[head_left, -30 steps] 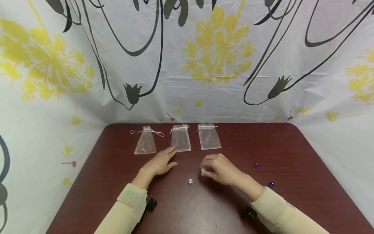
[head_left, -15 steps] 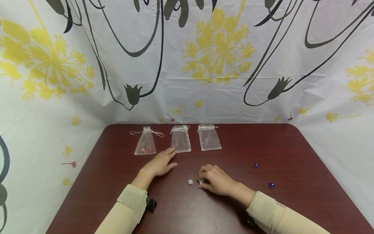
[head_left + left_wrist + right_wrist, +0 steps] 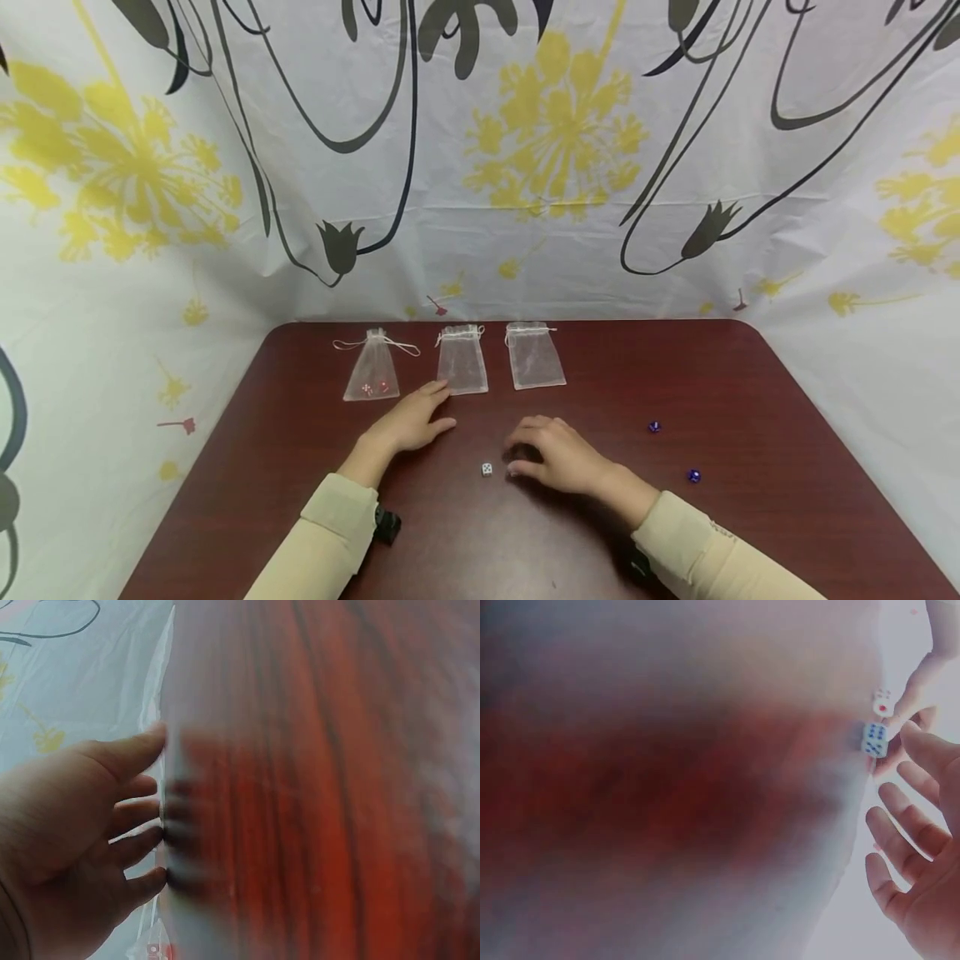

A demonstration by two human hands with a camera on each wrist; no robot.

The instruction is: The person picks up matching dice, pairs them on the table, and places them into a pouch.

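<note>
My left hand (image 3: 408, 419) rests on the table with fingers spread, its fingertips at the lower left corner of the middle mesh bag (image 3: 463, 358). Over the table my right hand (image 3: 561, 457) is loosely bent; in the right wrist view its fingers (image 3: 907, 814) stand apart with nothing pinched between them. Two white dice lie by the right thumb there: a nearer die (image 3: 875, 739) with dark pips, and a farther die (image 3: 883, 701) showing a red pip. From the head one white die (image 3: 487, 470) is plain; the other is mostly hidden at the right hand.
A tied mesh bag (image 3: 372, 367) with two red dice (image 3: 384, 386) lies at the back left. Another flat mesh bag (image 3: 536, 358) is right of the middle one. Two blue dice, a farther one (image 3: 655, 427) and a nearer one (image 3: 694, 476), lie on the right of the brown table (image 3: 750, 375).
My right hand has come nearer and left, carrying a white die beside the other one, and its fingers have loosened from it. The left hand has stayed put.
</note>
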